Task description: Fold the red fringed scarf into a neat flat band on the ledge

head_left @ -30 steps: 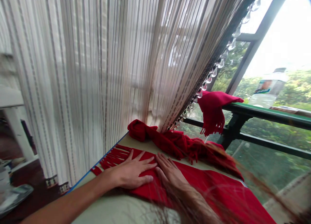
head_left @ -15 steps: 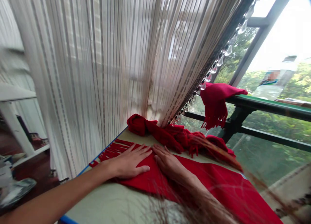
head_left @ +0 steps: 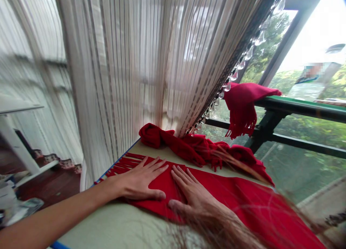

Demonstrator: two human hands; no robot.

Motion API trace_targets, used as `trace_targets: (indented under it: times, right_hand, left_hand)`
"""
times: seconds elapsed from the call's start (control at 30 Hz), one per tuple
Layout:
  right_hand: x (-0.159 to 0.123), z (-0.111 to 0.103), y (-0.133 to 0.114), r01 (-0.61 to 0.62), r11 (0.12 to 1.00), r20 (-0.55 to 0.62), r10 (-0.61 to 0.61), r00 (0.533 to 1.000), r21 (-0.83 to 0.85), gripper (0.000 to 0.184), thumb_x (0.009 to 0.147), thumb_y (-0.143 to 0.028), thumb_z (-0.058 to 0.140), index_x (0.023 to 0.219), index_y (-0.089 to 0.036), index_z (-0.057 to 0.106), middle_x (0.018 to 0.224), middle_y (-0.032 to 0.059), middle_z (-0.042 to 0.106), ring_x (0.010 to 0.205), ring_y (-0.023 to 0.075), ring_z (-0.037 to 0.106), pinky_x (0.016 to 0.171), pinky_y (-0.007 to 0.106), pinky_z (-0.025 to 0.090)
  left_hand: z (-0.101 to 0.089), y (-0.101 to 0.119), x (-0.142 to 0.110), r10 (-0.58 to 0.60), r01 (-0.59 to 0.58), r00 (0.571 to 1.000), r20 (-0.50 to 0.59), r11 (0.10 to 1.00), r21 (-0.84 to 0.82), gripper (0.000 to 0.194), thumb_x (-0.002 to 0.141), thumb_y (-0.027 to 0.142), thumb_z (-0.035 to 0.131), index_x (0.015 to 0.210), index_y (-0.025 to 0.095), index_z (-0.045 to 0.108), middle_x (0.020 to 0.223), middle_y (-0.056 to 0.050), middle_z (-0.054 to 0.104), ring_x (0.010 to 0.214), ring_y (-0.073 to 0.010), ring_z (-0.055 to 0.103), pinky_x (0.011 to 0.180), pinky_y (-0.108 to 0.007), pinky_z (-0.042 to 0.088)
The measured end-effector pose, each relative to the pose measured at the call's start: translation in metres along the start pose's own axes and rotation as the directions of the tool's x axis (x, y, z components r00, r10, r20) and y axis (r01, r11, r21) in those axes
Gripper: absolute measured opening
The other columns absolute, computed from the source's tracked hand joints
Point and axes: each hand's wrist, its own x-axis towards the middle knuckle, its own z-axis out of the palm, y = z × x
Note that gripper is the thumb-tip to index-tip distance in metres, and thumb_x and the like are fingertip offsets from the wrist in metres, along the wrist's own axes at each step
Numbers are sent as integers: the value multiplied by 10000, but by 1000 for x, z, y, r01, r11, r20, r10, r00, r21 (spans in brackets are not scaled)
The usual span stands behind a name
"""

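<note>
A red fringed scarf (head_left: 229, 195) lies spread flat on a pale table top (head_left: 108, 223), its fringe pointing to the far left edge. My left hand (head_left: 143, 178) rests flat on it near the fringed end, fingers spread. To its right, my right hand (head_left: 190, 191) presses flat on the same cloth, fingers out and thumb apart. Neither hand grips anything. Behind the hands, a bunched red scarf (head_left: 189, 148) is heaped along the table's far side. Strands of hair blur the view over my right forearm.
A striped sheer curtain (head_left: 121, 79) with a beaded edge hangs behind the table. Another red fringed cloth (head_left: 240, 108) drapes over the green railing (head_left: 305, 110) by the window. A bottle (head_left: 310, 79) stands on that railing. White furniture (head_left: 18, 144) is at left.
My right hand has slid slightly right and nearer, its thumb now spread away from the fingers. My left hand stays almost in place. The view has shifted a little.
</note>
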Motion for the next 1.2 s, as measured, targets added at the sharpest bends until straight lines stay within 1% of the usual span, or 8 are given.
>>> trace_targets:
  times: [0.17, 0.33, 0.53, 0.73, 0.87, 1.0, 1.1, 1.2]
  right_hand:
    - [5, 1, 9, -88, 996, -78, 89, 993, 11, 761, 1002, -644, 393, 1596, -188, 257, 1691, 108, 181, 1575, 271, 139, 1296, 533, 147]
    - [6, 3, 15, -129, 991, -123, 125, 985, -22, 738, 1017, -638, 345, 1584, -168, 309, 1675, 123, 249, 1567, 264, 181, 1295, 511, 161]
    - [6, 5, 20, -103, 995, -129, 100, 987, -15, 759, 1014, -652, 330, 1588, -155, 301, 1677, 134, 242, 1569, 264, 181, 1294, 512, 155]
    - [5, 0, 21, -102, 995, -92, 102, 990, 11, 781, 1013, -660, 306, 1593, -137, 276, 1689, 125, 208, 1576, 262, 143, 1299, 497, 124]
    - [3, 2, 26, -123, 992, -130, 125, 983, 29, 725, 1036, -595, 274, 1587, -123, 293, 1690, 125, 219, 1575, 247, 146, 1294, 498, 143]
    - [3, 6, 35, -219, 975, -168, 211, 963, -26, 655, 1044, -480, 275, 1567, -91, 338, 1677, 140, 260, 1571, 254, 168, 1290, 506, 154]
    - [3, 6, 37, -249, 967, -173, 236, 956, -54, 649, 1044, -465, 258, 1563, -87, 348, 1670, 144, 283, 1566, 257, 192, 1291, 498, 149]
    - [2, 6, 37, -247, 967, -184, 233, 955, -55, 654, 1048, -487, 236, 1567, -105, 344, 1670, 129, 291, 1566, 240, 189, 1293, 478, 143]
  left_hand:
    - [0, -8, 4, -26, 26, 1000, -16, 1000, -17, 763, 1020, 701, 311, 1636, 309, 88, 1700, -39, 95, 1575, -270, 79, 1270, -530, 3]
    - [0, -5, 2, -54, 56, 997, -46, 998, 26, 768, 1025, 688, 321, 1637, 295, 74, 1698, -43, 76, 1576, -266, 83, 1272, -517, 6]
    - [9, 24, -24, -125, 128, 991, -36, 989, 73, 779, 1028, 687, 297, 1634, 271, 39, 1703, -34, 50, 1579, -257, 45, 1279, -517, 5]
    - [12, 23, -44, -148, 152, 988, -47, 985, 80, 765, 1021, 678, 355, 1630, 324, 57, 1700, -24, 95, 1572, -291, 71, 1279, -532, 80]
    - [4, 37, -27, -213, 219, 972, -100, 974, 54, 736, 1031, 677, 303, 1635, 281, 159, 1695, -42, 132, 1571, -297, 82, 1272, -557, 89]
    - [11, 54, 6, -221, 222, 958, -185, 975, -15, 704, 1044, 668, 241, 1632, 282, 207, 1700, -34, 131, 1575, -263, 83, 1278, -523, 92]
    - [21, 45, 23, -275, 266, 942, -193, 961, -71, 735, 1037, 684, 218, 1638, 262, 183, 1702, -37, 122, 1575, -247, 93, 1277, -498, 122]
    - [26, 23, 24, -336, 332, 913, -231, 942, -56, 777, 1039, 676, 207, 1636, 178, 198, 1692, -88, 169, 1573, -258, 114, 1279, -509, 63]
